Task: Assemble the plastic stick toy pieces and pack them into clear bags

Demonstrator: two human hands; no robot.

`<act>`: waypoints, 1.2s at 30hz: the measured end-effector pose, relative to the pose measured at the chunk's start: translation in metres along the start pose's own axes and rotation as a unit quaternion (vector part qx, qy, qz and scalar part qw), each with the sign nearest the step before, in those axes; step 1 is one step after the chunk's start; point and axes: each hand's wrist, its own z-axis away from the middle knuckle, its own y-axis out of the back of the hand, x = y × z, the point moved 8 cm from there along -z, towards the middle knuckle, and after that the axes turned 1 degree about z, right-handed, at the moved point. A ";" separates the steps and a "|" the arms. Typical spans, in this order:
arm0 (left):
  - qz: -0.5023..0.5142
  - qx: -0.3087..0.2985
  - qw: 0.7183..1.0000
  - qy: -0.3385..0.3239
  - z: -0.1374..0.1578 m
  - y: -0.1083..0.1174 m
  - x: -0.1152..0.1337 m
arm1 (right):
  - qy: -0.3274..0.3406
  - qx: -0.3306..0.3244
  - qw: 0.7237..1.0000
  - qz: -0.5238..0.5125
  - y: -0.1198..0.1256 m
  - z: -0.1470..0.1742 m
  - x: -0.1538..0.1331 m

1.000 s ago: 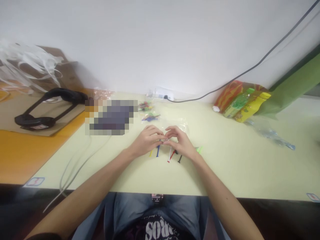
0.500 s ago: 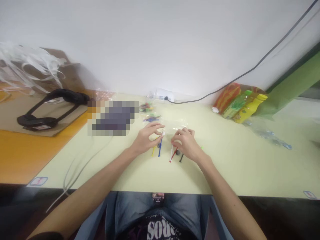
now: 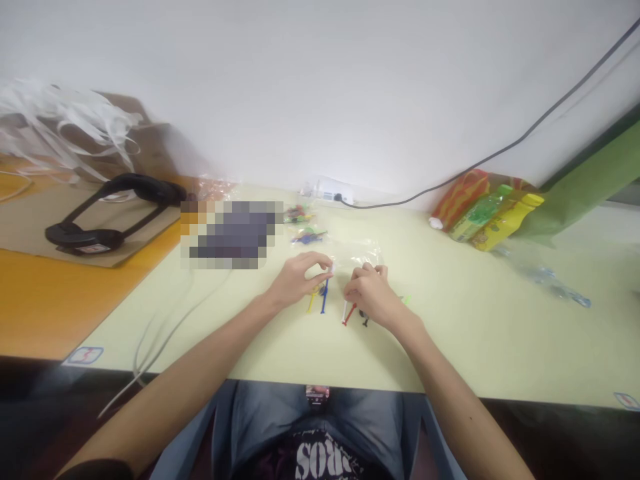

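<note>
My left hand (image 3: 301,277) pinches a small white piece (image 3: 333,266) between thumb and fingertips, just above the table. Below it lie a thin blue plastic stick (image 3: 325,299) and a yellow stick (image 3: 311,303), with a small dark round part beside them. My right hand (image 3: 370,290) is curled low with its fingers bent down. Sticking out from under it are the ends of a white stick (image 3: 344,313), a red stick (image 3: 351,313) and a black stick (image 3: 365,322). Its fingertips are hidden, so what they grip cannot be made out.
Behind my hands lies a clear plastic bag (image 3: 363,251). Bags of coloured parts (image 3: 309,236) sit farther back, beside a blurred-out dark object (image 3: 233,233). Drink bottles (image 3: 513,220) stand right; a black frame (image 3: 115,217) and loose cables (image 3: 165,333) are left.
The view has shifted slightly. My right hand has come lower over the white, red and black sticks, covering more of the white one. My left hand keeps its pinch.
</note>
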 end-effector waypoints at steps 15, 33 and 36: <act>-0.009 0.025 0.999 0.018 0.001 0.005 -0.004 | 0.073 0.031 0.996 0.050 -0.014 -0.002 -0.008; 0.157 0.082 0.972 0.152 0.003 0.003 -0.026 | 0.064 0.123 0.922 -0.363 0.028 -0.023 0.002; 0.187 0.094 0.963 0.172 0.004 0.004 -0.031 | 0.030 0.158 0.854 -0.495 0.022 -0.026 0.015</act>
